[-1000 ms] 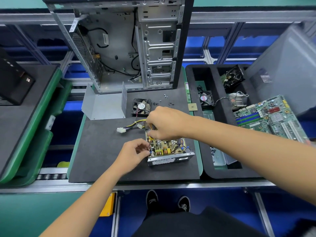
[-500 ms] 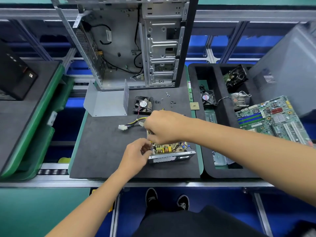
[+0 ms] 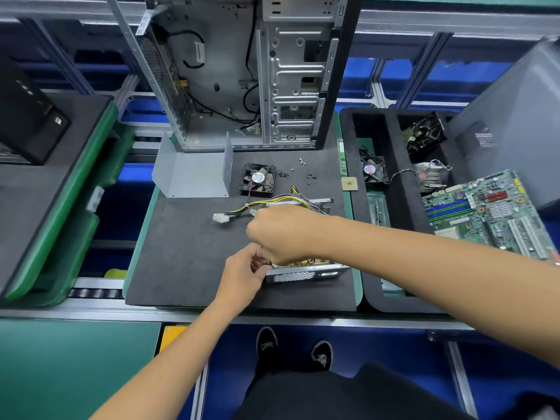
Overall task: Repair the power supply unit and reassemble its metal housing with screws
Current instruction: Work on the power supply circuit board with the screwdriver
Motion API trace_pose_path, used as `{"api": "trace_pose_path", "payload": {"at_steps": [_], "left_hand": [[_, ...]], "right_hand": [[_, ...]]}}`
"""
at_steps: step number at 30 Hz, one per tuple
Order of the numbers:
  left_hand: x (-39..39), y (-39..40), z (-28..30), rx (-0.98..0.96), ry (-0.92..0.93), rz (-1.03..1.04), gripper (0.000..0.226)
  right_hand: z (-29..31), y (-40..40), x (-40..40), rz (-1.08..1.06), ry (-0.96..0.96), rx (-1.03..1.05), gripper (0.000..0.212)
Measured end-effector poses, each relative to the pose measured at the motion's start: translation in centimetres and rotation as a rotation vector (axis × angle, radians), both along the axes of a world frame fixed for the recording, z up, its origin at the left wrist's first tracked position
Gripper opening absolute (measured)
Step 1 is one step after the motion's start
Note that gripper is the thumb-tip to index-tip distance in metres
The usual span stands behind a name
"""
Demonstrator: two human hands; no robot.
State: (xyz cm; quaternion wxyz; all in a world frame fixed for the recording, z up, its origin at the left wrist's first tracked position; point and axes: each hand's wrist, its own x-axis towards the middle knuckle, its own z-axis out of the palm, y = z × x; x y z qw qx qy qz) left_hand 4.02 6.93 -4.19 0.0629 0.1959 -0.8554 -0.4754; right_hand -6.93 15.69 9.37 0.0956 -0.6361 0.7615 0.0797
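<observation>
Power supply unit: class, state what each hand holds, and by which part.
Both hands, left hand and right hand, curl over the power supply unit's near-left corner; what they pinch is hidden.

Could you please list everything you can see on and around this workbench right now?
power supply: one, silver housing, open top, front of the black mat under both hands
cable bundle: one, yellow and black wires, white plug, on the mat
metal cover: one, grey, bent sheet, back left of the mat
fan: one, black, beside the cover
screws: several, small, loose behind the power supply
computer case: one, silver, open, at the back
motherboard: one, green, right
tray: one, black, right, holding a second fan
left hand: at the power supply's left corner
right hand: curled over the power supply
</observation>
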Motion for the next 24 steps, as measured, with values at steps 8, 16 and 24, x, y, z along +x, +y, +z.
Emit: {"api": "trace_pose_path", "payload": {"at_steps": [8,16,24], "left_hand": [[-0.2,-0.1,-0.5,0.041,-0.013,-0.012,0.047],[-0.7,-2.0,-1.0,0.298,-0.176,0.024,0.019],[-1.6,-2.4,-0.8,0.342,-0.290,0.025,0.017]], "right_hand": [[-0.2,0.0,0.1,0.002,-0.012,0.035,0.024],[-0.4,-0.2,-0.2,0.007,0.001,0.074,0.014],[-0.5,-0.7,-0.3,0.015,0.004,0.109,0.013]]}}
